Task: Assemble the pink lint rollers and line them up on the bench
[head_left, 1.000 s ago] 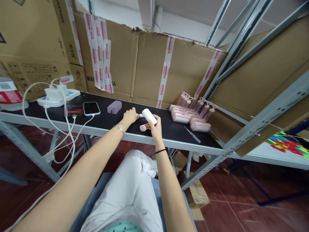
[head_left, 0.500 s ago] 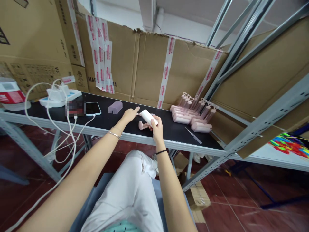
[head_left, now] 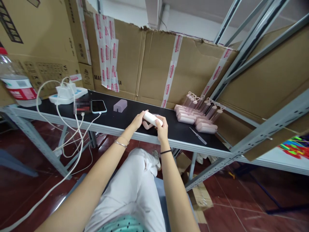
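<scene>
A white cylinder (head_left: 151, 118) lies tilted between my two hands over the black tabletop (head_left: 125, 120). My right hand (head_left: 162, 126) wraps round its right end, with the thumb on top. My left hand (head_left: 138, 120) grips its left end, and the fingertips are partly hidden. Below the cylinder a pink part with a rounded end (head_left: 146, 125) shows, partly covered by my hands. To the right lies a screwdriver (head_left: 199, 136) with a clear handle. A translucent purple block (head_left: 120, 105) with a notch sits to the left.
Several pink cylinders (head_left: 207, 127) with clear tubes and heart-shaped loops stand in rows at the right. On the left are a phone (head_left: 98, 106), a power strip (head_left: 79, 93), loose white cables and a bottle (head_left: 20, 90). A cardboard wall (head_left: 154, 64) closes off the back.
My left hand has come in from beside the cylinder's left end to grip it. The cylinder has turned flatter, and the view has shifted slightly left.
</scene>
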A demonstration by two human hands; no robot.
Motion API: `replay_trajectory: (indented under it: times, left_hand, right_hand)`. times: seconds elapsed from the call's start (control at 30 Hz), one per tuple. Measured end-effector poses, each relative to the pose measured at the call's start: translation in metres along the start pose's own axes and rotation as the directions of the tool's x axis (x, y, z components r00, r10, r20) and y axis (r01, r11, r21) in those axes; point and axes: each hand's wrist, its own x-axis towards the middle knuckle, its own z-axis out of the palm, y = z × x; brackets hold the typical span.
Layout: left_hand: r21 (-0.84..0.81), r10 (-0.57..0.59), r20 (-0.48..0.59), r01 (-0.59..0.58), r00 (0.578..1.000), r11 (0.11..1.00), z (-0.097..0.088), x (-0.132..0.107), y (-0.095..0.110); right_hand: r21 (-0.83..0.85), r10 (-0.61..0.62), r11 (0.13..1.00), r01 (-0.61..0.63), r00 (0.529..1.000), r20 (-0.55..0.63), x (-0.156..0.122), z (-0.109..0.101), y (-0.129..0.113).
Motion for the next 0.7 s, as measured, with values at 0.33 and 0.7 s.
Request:
replay_trajectory:
  times: [0.33, 0.7]
  left_hand:
    - [0.336, 0.18, 0.112, -0.208, 0.977, 0.919, -0.001, -0.01, 0.013]
    - [-0.406, -0.144, -0.461, -0.063, 0.876, 0.912, -0.011, -0.007, 0.012]
  right_hand:
    - [0.019, 0.006, 1.0, -0.006, 1.0, 0.015, 0.001, -0.005, 0.001]
    - [-0.107, 0.065, 0.991, -0.076, 0.992, -0.104, 0.011, 0.001, 0.013]
